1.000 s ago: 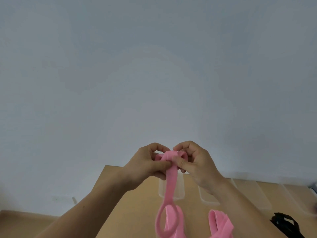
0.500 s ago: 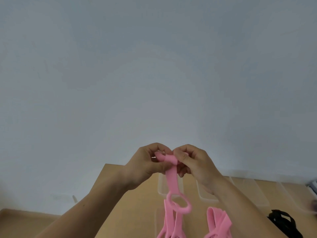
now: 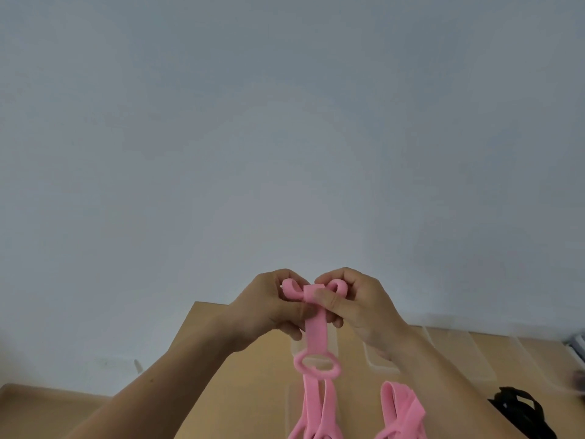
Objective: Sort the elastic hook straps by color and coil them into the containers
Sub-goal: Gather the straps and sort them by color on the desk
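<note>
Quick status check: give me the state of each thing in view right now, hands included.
Left hand: raised, pinching the pink strap.
Right hand: raised, pinching the same strap.
Pink strap: folded at top, ring end hanging.
Second pink strap: loose, lower down.
Black strap: lying loose on the table.
Clear containers: open; contents unclear.

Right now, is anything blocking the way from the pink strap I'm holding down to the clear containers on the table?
Nothing visible does. Both the left hand and right hand hold the pink strap above the clear containers, with open air between.
</note>
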Action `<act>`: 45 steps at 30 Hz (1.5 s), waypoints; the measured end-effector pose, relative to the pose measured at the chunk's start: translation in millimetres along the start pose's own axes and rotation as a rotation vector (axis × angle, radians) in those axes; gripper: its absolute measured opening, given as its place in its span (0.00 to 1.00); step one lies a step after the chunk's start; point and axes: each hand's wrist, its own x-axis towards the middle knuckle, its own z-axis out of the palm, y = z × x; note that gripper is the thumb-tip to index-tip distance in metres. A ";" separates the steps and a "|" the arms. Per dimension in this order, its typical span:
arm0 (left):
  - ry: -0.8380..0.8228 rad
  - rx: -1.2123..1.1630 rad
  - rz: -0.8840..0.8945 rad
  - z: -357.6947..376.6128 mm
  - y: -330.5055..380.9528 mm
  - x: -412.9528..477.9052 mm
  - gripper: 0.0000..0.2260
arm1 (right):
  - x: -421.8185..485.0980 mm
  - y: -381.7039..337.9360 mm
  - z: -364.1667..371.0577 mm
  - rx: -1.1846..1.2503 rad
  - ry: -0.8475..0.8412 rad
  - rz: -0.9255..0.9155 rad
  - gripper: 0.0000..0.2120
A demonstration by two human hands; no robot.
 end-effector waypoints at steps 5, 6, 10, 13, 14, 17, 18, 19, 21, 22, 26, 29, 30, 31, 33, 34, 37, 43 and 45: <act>-0.108 -0.153 -0.027 -0.6 3.3 -3.6 0.10 | -3.6 2.6 -0.6 0.011 -0.019 -0.035 0.08; -0.113 -0.182 -0.032 0.1 3.9 -4.2 0.11 | -4.8 3.2 -1.1 0.009 -0.021 -0.039 0.09; -0.006 -0.193 -0.041 3.1 -0.3 -1.2 0.19 | -7.2 6.4 -1.2 0.008 -0.012 -0.047 0.13; 0.075 -0.200 0.015 5.6 -1.3 0.2 0.18 | -6.8 7.4 -3.1 -0.005 0.001 -0.039 0.14; 0.093 -0.195 0.040 6.2 -0.7 0.0 0.17 | -6.9 6.4 -3.8 0.019 -0.012 -0.031 0.13; 0.165 -0.091 0.114 7.9 -2.5 1.1 0.14 | -5.4 3.0 -4.1 0.100 -0.022 0.026 0.21; 0.178 -0.053 0.138 9.2 -3.9 1.7 0.14 | -4.0 2.1 -3.6 0.105 -0.008 0.056 0.25; 0.183 -0.029 0.164 11.0 -5.4 2.2 0.13 | -2.7 1.4 -3.1 0.097 0.001 0.087 0.29; 0.193 -0.007 0.205 14.2 -9.2 2.5 0.11 | -1.1 0.6 -2.8 0.068 -0.012 0.138 0.29; 0.203 -0.002 0.215 15.2 -10.9 2.5 0.11 | -0.9 0.3 -3.0 0.053 -0.024 0.155 0.25; 0.187 0.008 0.207 13.8 -15.1 2.7 0.13 | 0.1 0.8 -2.1 -0.009 -0.010 0.135 0.13; 0.189 0.053 0.126 11.2 -11.7 4.4 0.22 | 1.2 2.0 -1.5 -0.017 0.023 0.084 0.10; 0.172 0.057 0.102 10.6 -10.2 4.8 0.22 | 1.2 2.0 -1.9 -0.006 0.021 0.073 0.10; 0.152 0.059 0.083 10.2 -8.8 4.8 0.20 | 1.2 2.1 -2.5 0.006 0.013 0.065 0.11; 0.110 0.047 0.046 8.6 -7.0 4.4 0.18 | 0.9 2.7 -3.6 0.014 -0.006 0.059 0.10; 0.080 0.028 0.026 7.7 -6.0 3.7 0.18 | 0.8 3.5 -4.0 0.006 -0.010 0.059 0.09; 0.007 -0.053 -0.027 4.8 -5.3 1.5 0.21 | -0.1 6.9 -3.7 -0.006 -0.015 0.056 0.09; 0.018 -0.206 -0.066 4.4 -6.7 3.7 0.16 | -0.2 6.2 -2.1 -0.011 -0.052 -0.001 0.13; 0.017 -0.228 -0.047 4.2 -5.6 3.8 0.16 | 0.0 8.3 -3.1 -0.019 -0.056 -0.015 0.14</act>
